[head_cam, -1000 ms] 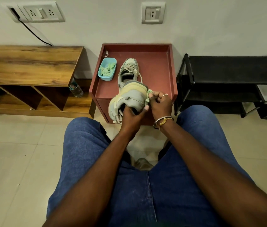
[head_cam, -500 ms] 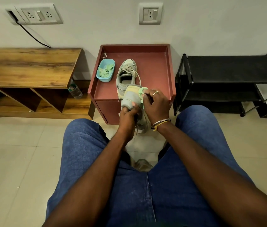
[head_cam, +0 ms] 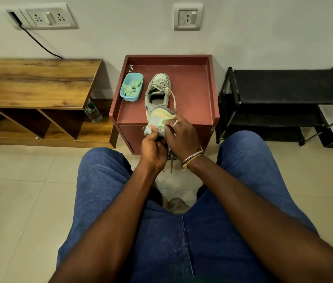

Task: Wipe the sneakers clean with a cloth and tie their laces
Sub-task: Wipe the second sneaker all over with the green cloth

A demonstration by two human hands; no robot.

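Within a second, the held sneaker (head_cam: 159, 122) had swung from sole-up to on end, its laces (head_cam: 170, 160) dangling. At the red side table's (head_cam: 192, 103) six o'clock edge, the left hand (head_cam: 152, 152) gripped it from below while the right hand (head_cam: 182, 137) pressed a green cloth (head_cam: 166, 120) against it. The second sneaker (head_cam: 158, 92), unlaced, sat at twelve o'clock. The blue tub (head_cam: 132, 89) lay at ten. The one-handed hold looked liable to slip under hard wiping.

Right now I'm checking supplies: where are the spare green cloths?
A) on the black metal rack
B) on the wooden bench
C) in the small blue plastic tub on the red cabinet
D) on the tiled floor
C: the crumpled spare green cloths sit inside the small blue plastic tub, beside the grey lace-up sneaker on the red cabinet.
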